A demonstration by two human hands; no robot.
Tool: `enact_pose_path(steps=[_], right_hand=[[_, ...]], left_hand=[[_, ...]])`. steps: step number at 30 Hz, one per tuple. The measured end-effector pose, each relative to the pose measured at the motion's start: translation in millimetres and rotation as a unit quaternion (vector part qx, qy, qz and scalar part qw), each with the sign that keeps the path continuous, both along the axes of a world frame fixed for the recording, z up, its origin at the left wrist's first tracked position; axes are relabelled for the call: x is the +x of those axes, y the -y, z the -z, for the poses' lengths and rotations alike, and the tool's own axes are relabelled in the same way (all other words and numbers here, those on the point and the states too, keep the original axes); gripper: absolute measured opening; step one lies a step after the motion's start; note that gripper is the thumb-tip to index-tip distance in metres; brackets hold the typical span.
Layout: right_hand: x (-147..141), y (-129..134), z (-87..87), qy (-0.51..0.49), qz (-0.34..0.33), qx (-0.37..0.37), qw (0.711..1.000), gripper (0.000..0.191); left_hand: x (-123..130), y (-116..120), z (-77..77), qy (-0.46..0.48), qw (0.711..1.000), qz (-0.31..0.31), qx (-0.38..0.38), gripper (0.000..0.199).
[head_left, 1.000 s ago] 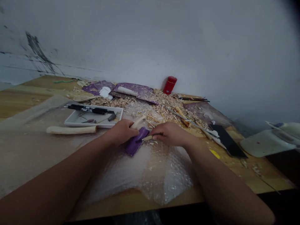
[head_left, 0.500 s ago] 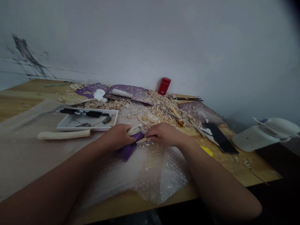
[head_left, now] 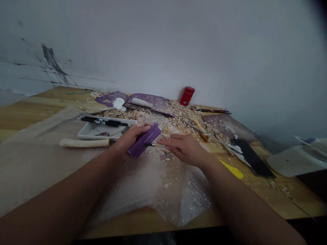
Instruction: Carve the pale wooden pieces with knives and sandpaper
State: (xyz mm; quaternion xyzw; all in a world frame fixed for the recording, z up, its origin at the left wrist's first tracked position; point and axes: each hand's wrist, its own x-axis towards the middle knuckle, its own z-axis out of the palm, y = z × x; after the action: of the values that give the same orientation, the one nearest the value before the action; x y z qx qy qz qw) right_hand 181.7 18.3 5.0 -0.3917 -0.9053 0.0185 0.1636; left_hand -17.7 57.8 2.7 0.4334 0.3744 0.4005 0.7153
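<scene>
Left hand [head_left: 130, 141]: fingers curled, closed around a pale carved wood piece [head_left: 140, 119], whose end projects upward past the fingers. A purple strip [head_left: 144, 140] lies tilted against the fingertips, held in the same grip; it may be sandpaper, but the surface is too coarse to tell at this view.

Right hand [head_left: 185, 148]: palm down, fingers extended toward the left hand, partly closed on a small carving knife [head_left: 158, 145] with a pale handle and a dark blade. The blade points left, just beside the purple strip. Both forearms reach in from the near edge over bubble wrap [head_left: 153, 183] strewn with wood chips.

Far left of hands: a white tray [head_left: 84, 134] holding dark-handled tools, and a long pale wood billet [head_left: 84, 143] just near of it. Beyond the hands: wood shavings [head_left: 184, 117], purple sheets [head_left: 150, 101], and a red canister [head_left: 187, 96] against the wall. Right: a black flat slab [head_left: 251, 158].
</scene>
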Motion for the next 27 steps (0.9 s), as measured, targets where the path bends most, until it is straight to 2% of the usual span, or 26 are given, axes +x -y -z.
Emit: enact_pose_path(steps=[2,5,11,13,19,23,27], right_hand=[[-1.3,1.1,1.6,0.004,0.011,0.025,1.0,0.034],[-2.4,2.4,3.6,0.007,0.017,0.055,0.998,0.036],[-4.7,3.6,6.9,0.002,0.022,0.089,0.996,0.035],[-5.9,3.8,8.0,0.0,0.024,0.096,0.995,0.035],[-12.8,9.6,7.6,-0.012,0.021,0.099,0.995,0.037],[-18.0,16.0,4.3,0.005,-0.005,0.098,0.995,0.036],[-18.7,16.3,3.8,-0.018,0.053,0.101,0.993,0.038]], left_hand=[[0.3,0.6,-1.6,0.033,0.999,-0.018,-0.038,0.014],[-0.6,1.2,-0.7,0.06,0.995,-0.007,-0.074,0.014],[-4.4,1.4,4.2,0.165,0.985,0.046,-0.034,0.03],[-4.5,0.6,4.5,0.174,0.982,0.056,-0.048,0.027],[-4.1,-3.1,4.7,0.194,0.978,0.015,-0.079,0.029],[-5.4,-3.2,4.5,0.206,0.975,0.047,-0.065,0.03],[-5.0,-2.6,4.9,0.187,0.981,0.012,-0.045,0.027]])
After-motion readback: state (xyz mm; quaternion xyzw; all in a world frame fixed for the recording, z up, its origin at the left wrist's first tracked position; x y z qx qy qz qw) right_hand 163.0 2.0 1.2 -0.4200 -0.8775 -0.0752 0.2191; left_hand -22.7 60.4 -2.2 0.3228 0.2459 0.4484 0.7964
